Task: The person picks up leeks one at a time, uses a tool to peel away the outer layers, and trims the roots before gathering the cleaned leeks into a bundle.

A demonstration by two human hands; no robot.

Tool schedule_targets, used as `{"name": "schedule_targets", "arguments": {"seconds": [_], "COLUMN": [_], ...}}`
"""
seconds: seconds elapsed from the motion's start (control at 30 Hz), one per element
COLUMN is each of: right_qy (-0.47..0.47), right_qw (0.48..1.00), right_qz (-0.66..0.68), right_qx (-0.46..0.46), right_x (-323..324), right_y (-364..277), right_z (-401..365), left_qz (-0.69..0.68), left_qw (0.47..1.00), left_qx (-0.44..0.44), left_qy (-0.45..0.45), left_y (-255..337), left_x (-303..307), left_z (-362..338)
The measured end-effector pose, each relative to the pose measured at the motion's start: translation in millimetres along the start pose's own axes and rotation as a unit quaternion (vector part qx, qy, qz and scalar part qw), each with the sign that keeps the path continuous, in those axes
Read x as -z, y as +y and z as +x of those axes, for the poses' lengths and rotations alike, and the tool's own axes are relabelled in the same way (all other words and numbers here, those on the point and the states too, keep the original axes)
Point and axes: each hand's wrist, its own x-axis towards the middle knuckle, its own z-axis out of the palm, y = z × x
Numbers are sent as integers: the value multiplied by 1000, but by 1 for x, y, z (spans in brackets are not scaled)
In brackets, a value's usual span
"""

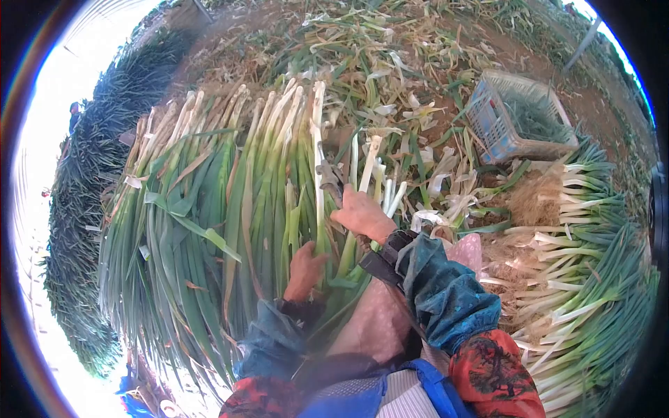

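A thick layer of long green onions (pixel 188 202) lies in front of me, white ends away from me and green leaves toward me. My left hand (pixel 305 270) is among the leaves, its fingers curled at the green part of one long green onion (pixel 318 125). Just beyond and to the right, my right hand (pixel 364 214) is closed around a metal hand tool resembling pruning shears (pixel 329 177). The tool's head overlaps that onion's white stem in this view. Several short, cut stem pieces (pixel 390 195) lie right of the right hand.
A pale plastic crate (pixel 519 143) stands at the back right with dark green matter inside. On my right lies a row of green onions (pixel 568 279) with roots. Peeled skins and leaves (pixel 390 63) litter the ground ahead. A dark green heap (pixel 83 209) lines the far left.
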Motion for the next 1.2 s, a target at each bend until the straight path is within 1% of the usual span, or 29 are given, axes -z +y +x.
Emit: {"name": "schedule_targets", "arguments": {"seconds": [0.1, 0.2, 0.3, 0.33, 0.43, 0.47, 0.53, 0.63, 0.73, 0.77, 0.83, 0.93, 0.97, 1.03, 1.07, 1.1, 1.2], "right_qy": [-22, -60, -89, -94, -55, -57, -74, -74, -42, -28, -38, -73, -90, -94, -91, -87, -67], "right_qw": [999, 997, 995, 994, 997, 998, 997, 997, 999, 999, 999, 997, 996, 994, 996, 995, 997], "right_qz": [-36, -29, -29, -30, -48, -35, -22, -14, -9, -8, 11, 21, 23, -5, 15, 36, 31], "right_qx": [16, 41, 46, 47, -9, 16, 14, 5, -18, -29, -18, -4, -3, 63, 20, -22, -35], "right_x": [-2, 8, 6, 3, 0, 7, 1, -5, -5, -4, 0, 3, 3, 16, 14, 12, 8], "right_y": [-10, -12, 5, 11, 17, 10, 9, 11, 11, 11, 12, 9, 7, 1, 2, 3, 8], "right_z": [-13, -34, -46, -46, -39, -42, -37, -22, -9, -7, -10, -18, -25, -39, -36, -32, -7], "left_qz": [-62, 37, 83, 102, 138, 143, 153, 189, 146, 118, 63, -51, -59, -74, -124, -144, -192], "left_qw": [996, 996, 990, 989, 986, 986, 984, 966, 963, 967, 973, 977, 971, 956, 955, 952, 945], "left_qx": [46, -79, -106, -95, -87, -88, -87, -168, -194, -188, -176, -121, -137, -164, -157, -163, -178], "left_qy": [-42, 18, 50, 42, 10, -2, -24, 62, 120, 125, 135, 165, 188, 232, 219, 213, 196], "left_y": [15, -4, -5, -4, 8, 11, 17, 21, 37, 35, 27, 45, 43, 30, 35, 39, 51], "left_x": [3, -24, -49, -54, -55, -52, -49, -41, -31, -31, -33, -21, -18, -17, -14, -12, -12], "left_z": [-7, 11, 21, 21, 9, 5, 0, 16, 52, 68, 102, 123, 131, 146, 151, 153, 157]}}
